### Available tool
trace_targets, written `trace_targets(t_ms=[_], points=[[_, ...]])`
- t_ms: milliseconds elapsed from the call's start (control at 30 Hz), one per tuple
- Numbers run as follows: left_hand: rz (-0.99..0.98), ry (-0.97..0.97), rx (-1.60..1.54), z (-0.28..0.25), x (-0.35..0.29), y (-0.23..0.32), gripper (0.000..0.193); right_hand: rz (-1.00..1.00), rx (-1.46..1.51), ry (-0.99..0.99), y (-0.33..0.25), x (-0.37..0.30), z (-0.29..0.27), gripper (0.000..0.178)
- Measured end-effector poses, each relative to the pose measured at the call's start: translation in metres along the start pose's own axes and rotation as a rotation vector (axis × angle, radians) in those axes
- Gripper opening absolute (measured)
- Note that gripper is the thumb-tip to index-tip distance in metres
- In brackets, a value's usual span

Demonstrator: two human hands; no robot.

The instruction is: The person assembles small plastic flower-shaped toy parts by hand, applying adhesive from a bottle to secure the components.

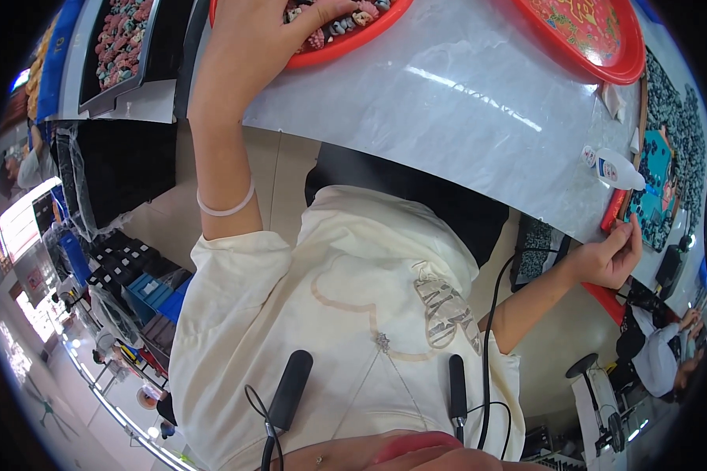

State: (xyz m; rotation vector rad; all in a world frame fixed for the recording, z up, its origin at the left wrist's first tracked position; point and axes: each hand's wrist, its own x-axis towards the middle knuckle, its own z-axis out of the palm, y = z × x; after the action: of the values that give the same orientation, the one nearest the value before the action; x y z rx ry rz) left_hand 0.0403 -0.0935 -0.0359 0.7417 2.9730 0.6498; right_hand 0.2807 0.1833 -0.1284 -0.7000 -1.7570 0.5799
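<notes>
Left hand point(271, 27) reaches up w/ forearm extended, fingers curled down among small beads point(346, 23) in red tray point(346, 43); whether it grips any can't be told. Right hand point(609, 259) at worktop point(448, 110) edge, fingertips pinched on edge of red frame point(614, 210) under a picture board point(656, 184). Tray cut off at top. White bottle point(617, 167) lies nearby. Bare plastic sheet between trays.

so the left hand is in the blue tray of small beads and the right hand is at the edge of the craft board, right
Not quite: the tray is red, not blue. The head view shows the left hand resting among its small beads, and the right hand at the edge of the craft board, as you say.
</notes>
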Motion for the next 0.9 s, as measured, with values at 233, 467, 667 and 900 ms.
trace_targets(t_ms=[233, 467, 667, 900], points=[[0.035, 0.058, -0.048, -0.003, -0.001, -0.002, 0.04, -0.001, 0.015, 0.011, 0.0, -0.001, 0.001, 0.013], [0.169, 0.216, -0.038, 0.005, -0.005, -0.015, 0.034, -0.027, -0.009, -0.065, 0.001, 0.003, -0.003, 0.016], [0.107, 0.161, -0.025, -0.003, -0.007, -0.006, 0.038, 0.067, 0.088, -0.072, -0.015, 0.005, -0.007, 0.022], [0.041, 0.072, 0.045, -0.006, -0.004, -0.008, 0.044, 0.052, 0.079, -0.13, -0.032, 0.009, -0.017, 0.022]])
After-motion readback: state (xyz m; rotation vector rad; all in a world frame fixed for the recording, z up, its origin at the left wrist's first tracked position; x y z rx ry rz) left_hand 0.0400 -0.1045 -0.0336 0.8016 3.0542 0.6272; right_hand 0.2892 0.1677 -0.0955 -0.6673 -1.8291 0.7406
